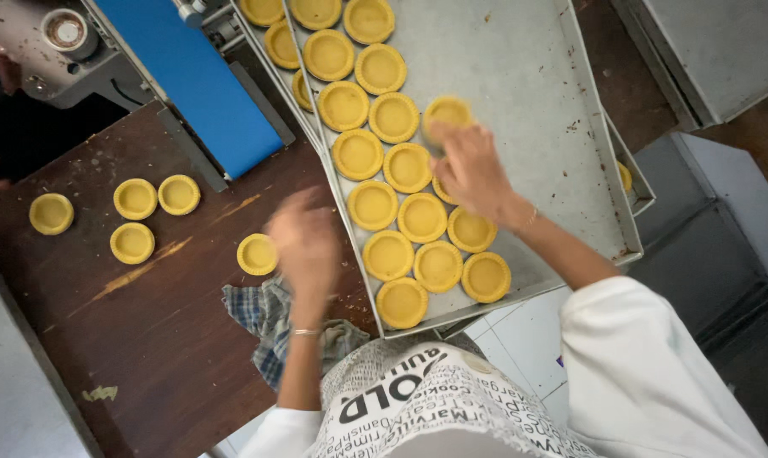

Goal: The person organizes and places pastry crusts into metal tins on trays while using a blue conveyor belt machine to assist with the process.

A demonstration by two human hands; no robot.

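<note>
Hands at work over pastry: left hand (306,242) — blurred, its grip impossible to tell — hovers above the dark wooden desk (147,339), just beside a loose yellow tart shell (256,254) and a checked cloth (269,318). Right hand (470,170), fingers curled, touches the tart shells (401,220) lying in rows on the metal tray (537,102) — one shell (448,110) at its fingertips. Four more shells (134,199) lie far left, near a blue conveyor belt (202,80).

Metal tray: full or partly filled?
Partly filled. Tart shells cover the left of the metal tray; its right side is bare, and the right hand reaches there.
</note>
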